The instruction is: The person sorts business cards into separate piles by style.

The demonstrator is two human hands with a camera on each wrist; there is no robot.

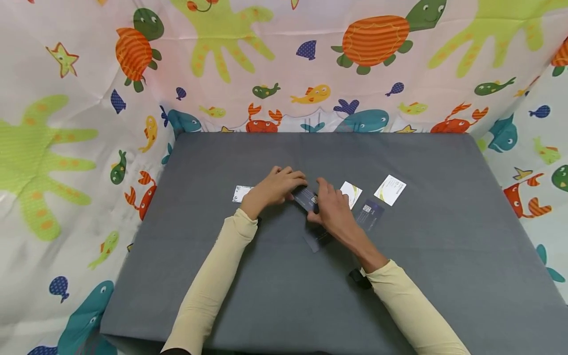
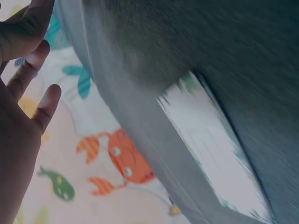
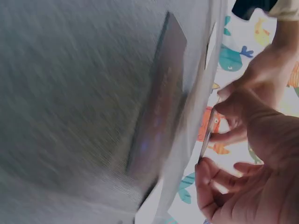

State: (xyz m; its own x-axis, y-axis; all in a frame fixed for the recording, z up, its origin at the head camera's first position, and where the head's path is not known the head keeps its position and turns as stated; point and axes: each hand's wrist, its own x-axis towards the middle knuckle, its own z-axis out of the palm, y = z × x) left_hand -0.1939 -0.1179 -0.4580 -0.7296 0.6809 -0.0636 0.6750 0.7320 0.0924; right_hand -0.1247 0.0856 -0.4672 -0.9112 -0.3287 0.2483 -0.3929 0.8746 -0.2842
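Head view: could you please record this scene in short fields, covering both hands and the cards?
Left hand: pinches one end of held dark card
Right hand: holds its other end
Left of hands: white patterned card
Right of hands: nearer white card, farther white card, flat dark card
Nearer the person: another dark card, partly hidden
Surface: grey table

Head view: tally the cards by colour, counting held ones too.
White cards: 3
Dark cards: at least 3 (1 held, 2 on the table, one of those partly hidden beneath the hands; overlap may hide more)
Total: at least 6
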